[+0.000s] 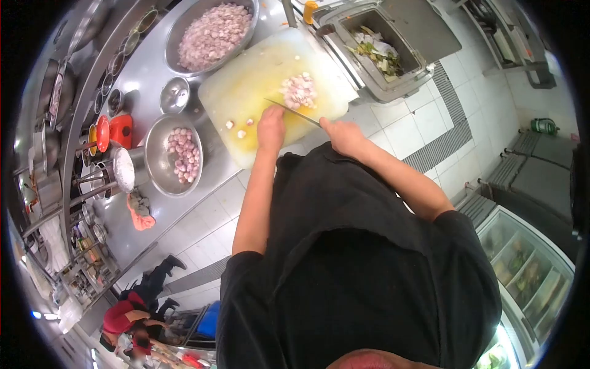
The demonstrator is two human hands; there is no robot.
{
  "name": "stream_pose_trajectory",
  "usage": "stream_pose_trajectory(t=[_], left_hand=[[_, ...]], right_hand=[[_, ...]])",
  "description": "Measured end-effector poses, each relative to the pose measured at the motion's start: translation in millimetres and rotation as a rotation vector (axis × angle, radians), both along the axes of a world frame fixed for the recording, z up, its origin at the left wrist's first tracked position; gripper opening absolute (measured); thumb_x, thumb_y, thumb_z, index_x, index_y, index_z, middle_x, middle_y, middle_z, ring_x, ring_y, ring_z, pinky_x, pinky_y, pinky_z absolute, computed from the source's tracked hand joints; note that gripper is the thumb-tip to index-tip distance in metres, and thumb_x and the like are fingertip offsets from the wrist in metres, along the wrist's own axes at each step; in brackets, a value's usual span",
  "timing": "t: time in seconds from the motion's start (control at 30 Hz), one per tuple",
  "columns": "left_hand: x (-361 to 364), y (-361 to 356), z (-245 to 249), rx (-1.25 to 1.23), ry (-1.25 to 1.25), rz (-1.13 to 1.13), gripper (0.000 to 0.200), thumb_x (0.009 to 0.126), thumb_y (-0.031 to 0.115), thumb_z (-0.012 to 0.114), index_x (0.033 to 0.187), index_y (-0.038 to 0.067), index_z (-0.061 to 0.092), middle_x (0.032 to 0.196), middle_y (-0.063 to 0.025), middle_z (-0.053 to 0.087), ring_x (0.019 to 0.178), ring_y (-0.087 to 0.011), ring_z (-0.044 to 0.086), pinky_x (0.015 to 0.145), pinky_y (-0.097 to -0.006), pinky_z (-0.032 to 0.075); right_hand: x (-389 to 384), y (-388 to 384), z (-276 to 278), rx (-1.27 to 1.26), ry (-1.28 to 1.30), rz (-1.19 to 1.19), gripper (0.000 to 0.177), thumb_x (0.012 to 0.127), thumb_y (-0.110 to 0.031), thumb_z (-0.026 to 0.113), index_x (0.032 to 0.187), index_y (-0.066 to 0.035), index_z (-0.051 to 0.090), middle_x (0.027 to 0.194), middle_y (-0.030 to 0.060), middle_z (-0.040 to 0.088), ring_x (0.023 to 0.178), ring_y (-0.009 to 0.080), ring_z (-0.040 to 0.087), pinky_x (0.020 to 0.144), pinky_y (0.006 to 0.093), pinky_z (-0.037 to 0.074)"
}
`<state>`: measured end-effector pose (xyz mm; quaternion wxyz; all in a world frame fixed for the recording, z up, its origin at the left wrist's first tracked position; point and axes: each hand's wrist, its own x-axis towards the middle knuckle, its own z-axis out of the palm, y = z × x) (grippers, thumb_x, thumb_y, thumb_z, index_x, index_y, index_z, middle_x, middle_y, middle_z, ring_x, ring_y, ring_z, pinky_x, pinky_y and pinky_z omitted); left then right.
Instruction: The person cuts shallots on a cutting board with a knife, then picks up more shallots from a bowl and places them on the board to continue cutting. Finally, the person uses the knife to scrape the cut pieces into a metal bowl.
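A knife [298, 114] lies across the near part of the white, yellow-stained cutting board [239, 80]. My right hand [345, 136] is closed round its handle. Near the blade's other end, my left hand [271, 128] has its fingers bent together over the board; whatever they hold is hidden. Just beyond the blade sits a pile of chopped shallots [298, 91]. A few whole peeled shallots [241, 133] rest left of my left hand. Further left, a steel bowl [157, 154] holds peeled shallots [184, 155]. A large basin [171, 52] at the back is full of chopped shallots [215, 34].
A small metal bowl [175, 95] stands between basin and board. Right of the board is an open grey bin [393, 92] with scraps. An orange-and-grey cloth [141, 212] lies on the steel counter [209, 178]. Two people [126, 317] are at the lower left.
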<state>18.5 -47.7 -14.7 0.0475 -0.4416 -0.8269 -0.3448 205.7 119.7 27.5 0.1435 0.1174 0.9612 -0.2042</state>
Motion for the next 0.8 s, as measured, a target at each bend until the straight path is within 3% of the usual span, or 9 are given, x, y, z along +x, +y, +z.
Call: stream_pose_trajectory(t=[0.07, 0.13, 0.17, 0.2, 0.27, 0.37, 0.57, 0.8], left_hand=[[-2, -16, 6, -0.049, -0.018, 0.014, 0.015, 0.084, -0.003, 0.062, 0.097, 0.003, 0.069, 0.099, -0.0155, 0.07, 0.097, -0.0375, 0.066, 0.086, -0.0459, 0.054], [-10, -37, 17, 0.0, 0.184, 0.29, 0.008, 0.088, 0.0, 0.067, 0.095, 0.002, 0.068, 0.093, -0.0167, 0.069, 0.091, -0.0373, 0.067, 0.084, -0.0472, 0.053], [-12, -47, 23, -0.044, 0.101, 0.405, 0.007, 0.089, 0.002, 0.067, 0.095, 0.002, 0.07, 0.095, -0.0182, 0.071, 0.092, -0.0373, 0.067, 0.087, -0.0476, 0.053], [-16, -54, 21, -0.047, 0.097, 0.4, 0.007, 0.089, 0.002, 0.067, 0.095, 0.002, 0.07, 0.095, -0.0182, 0.071, 0.092, -0.0373, 0.067, 0.087, -0.0476, 0.053], [-22, -62, 15, -0.119, -0.17, 0.307, 0.011, 0.091, -0.001, 0.063, 0.098, 0.001, 0.071, 0.102, -0.0183, 0.07, 0.102, -0.0396, 0.065, 0.091, -0.0478, 0.051], [-11, -37, 18, -0.097, -0.236, 0.174, 0.01, 0.091, 0.001, 0.064, 0.096, 0.001, 0.072, 0.101, -0.0186, 0.07, 0.102, -0.0392, 0.064, 0.089, -0.047, 0.052], [7, -3, 10, -0.112, -0.21, 0.076, 0.009, 0.091, 0.001, 0.063, 0.094, 0.001, 0.071, 0.099, -0.0181, 0.069, 0.099, -0.0391, 0.064, 0.088, -0.0466, 0.052], [10, -5, 8, -0.044, -0.165, 0.075, 0.005, 0.089, 0.0, 0.066, 0.091, 0.0, 0.07, 0.096, -0.0182, 0.07, 0.093, -0.038, 0.066, 0.084, -0.0455, 0.052]], right_hand=[[-1, -3, 12, -0.048, -0.053, -0.021, 0.044, 0.086, -0.004, 0.063, 0.127, -0.006, 0.047, 0.087, 0.0194, 0.073, 0.081, 0.0403, 0.074, 0.066, 0.0515, 0.057], [-1, -5, 29, -0.056, -0.098, 0.029, 0.043, 0.086, -0.004, 0.062, 0.127, -0.006, 0.047, 0.087, 0.0196, 0.073, 0.082, 0.0403, 0.074, 0.066, 0.0514, 0.057], [2, -8, 33, -0.062, -0.151, 0.072, 0.043, 0.087, -0.003, 0.061, 0.127, -0.006, 0.048, 0.087, 0.0198, 0.073, 0.083, 0.0402, 0.074, 0.066, 0.0513, 0.057], [5, -8, 28, -0.064, -0.156, 0.068, 0.043, 0.087, -0.003, 0.061, 0.127, -0.006, 0.048, 0.087, 0.0198, 0.073, 0.083, 0.0402, 0.074, 0.066, 0.0513, 0.057], [4, -4, 12, -0.076, -0.172, 0.004, 0.041, 0.087, -0.003, 0.062, 0.126, -0.006, 0.048, 0.086, 0.0183, 0.074, 0.082, 0.0395, 0.074, 0.066, 0.0508, 0.057], [1, 4, 9, -0.021, -0.114, -0.002, 0.039, 0.088, -0.004, 0.061, 0.126, -0.006, 0.049, 0.086, 0.0173, 0.074, 0.08, 0.0394, 0.075, 0.065, 0.0505, 0.058], [2, -10, 44, 0.104, -0.149, 0.056, 0.036, 0.092, -0.007, 0.06, 0.126, -0.007, 0.049, 0.086, 0.0153, 0.075, 0.079, 0.0358, 0.076, 0.064, 0.0482, 0.058], [2, -8, 23, 0.048, -0.083, 0.058, 0.034, 0.091, -0.008, 0.061, 0.123, -0.007, 0.049, 0.084, 0.0152, 0.075, 0.077, 0.0359, 0.076, 0.065, 0.048, 0.059]])
